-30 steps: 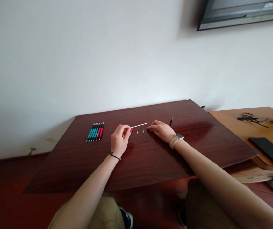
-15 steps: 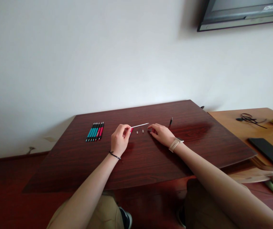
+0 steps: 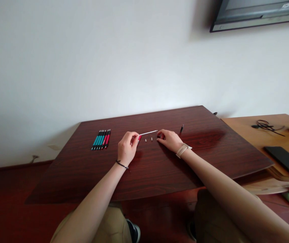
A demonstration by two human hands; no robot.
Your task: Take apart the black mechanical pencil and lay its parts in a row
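Between thumb and fingertips my left hand [image 3: 127, 144] pinches a thin white pen refill [image 3: 148, 132], which points right and slightly up. A red pen barrel [image 3: 139, 138] shows just beside those fingertips; the hand hides part of it. My right hand [image 3: 169, 139] rests low over the table past the refill's tip, its fingers curled together at a small dark piece [image 3: 158, 137] too small to name. Two small pale pen parts, a left one [image 3: 145, 140] and a right one [image 3: 151, 139], lie between the hands.
A row of teal and red pens [image 3: 101, 139] lies at the left of the dark wooden table [image 3: 144, 179]. A short black pen part [image 3: 182, 128] is behind my right hand. On the lighter table [image 3: 250, 138] to the right are a cable [image 3: 265, 125] and a black slab [image 3: 286, 161].
The fingers of my right hand have drawn closer together around the small dark piece, and its wrist has shifted slightly left. My left hand keeps the refill in nearly the same place.
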